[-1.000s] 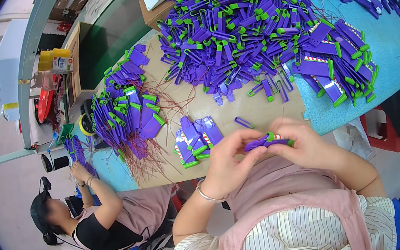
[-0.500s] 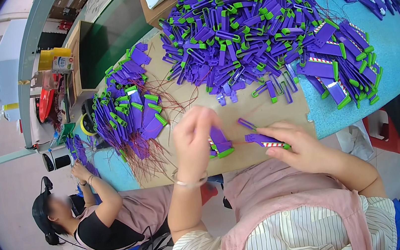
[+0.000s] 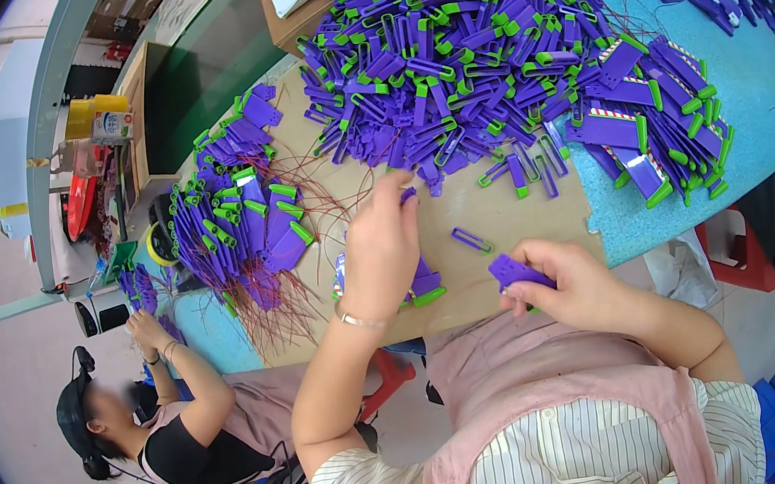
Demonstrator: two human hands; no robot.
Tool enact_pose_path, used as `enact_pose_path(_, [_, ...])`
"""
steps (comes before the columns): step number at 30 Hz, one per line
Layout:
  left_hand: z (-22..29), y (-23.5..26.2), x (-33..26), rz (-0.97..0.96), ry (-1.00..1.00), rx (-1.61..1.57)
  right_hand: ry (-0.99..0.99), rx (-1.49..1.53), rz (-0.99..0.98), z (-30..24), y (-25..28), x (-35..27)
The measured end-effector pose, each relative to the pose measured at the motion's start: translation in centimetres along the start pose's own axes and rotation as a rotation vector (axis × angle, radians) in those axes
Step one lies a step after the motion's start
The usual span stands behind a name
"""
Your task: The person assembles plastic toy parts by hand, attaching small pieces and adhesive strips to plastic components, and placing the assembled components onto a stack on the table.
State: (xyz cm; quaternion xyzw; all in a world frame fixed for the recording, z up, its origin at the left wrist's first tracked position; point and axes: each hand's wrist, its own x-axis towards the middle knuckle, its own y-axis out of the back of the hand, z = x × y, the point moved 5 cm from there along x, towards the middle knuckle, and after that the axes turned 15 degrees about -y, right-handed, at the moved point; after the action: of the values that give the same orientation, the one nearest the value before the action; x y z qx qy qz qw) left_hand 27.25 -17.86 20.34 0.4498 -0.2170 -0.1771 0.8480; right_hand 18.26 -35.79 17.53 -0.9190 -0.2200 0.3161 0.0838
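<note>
Blue-topped table [image 3: 759, 114], red stool [image 3: 734, 262], pale floor [image 3: 17, 452]

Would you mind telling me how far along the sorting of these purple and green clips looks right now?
Done: a fanned stack of finished pieces lies at the left, a few more behind the left wrist. In hand: the right hand holds one purple part, while the left hand reaches to the edge of the big pile. Left: that pile, seemingly most of the work.
</note>
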Motion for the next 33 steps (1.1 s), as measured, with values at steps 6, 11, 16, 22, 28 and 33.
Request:
enact_pose_path(6, [5.4,-1.1,-3.4,0.160,0.161,-0.886,-0.002,-0.085,0.063,-0.5,0.1,1.1])
enact_pose_path(11, [6.2,-1.2,-2.9,0.112,-0.041,-0.509,0.188,-0.369,0.243,-1.9,0.2,0.1])
enact_pose_path(16, [6.4,-1.6,-2.8,0.247,0.118,-0.617,0.351,-0.436,0.333,-2.2,0.3,0.1])
enact_pose_path(22, [5.7,-3.1,-3.8,0.046,0.128,-0.742,0.366,-0.493,0.330,-2.2,0.5,-0.5])
enact_pose_path(28, [5.9,-2.8,-4.1,-0.010,0.163,-0.646,0.321,-0.553,0.211,-1.5,1.1,-0.4])
enact_pose_path(33, [1.7,0.0,-3.4,0.018,0.227,-0.202,0.581,-0.708,0.729,-6.6,6.9,-2.5])
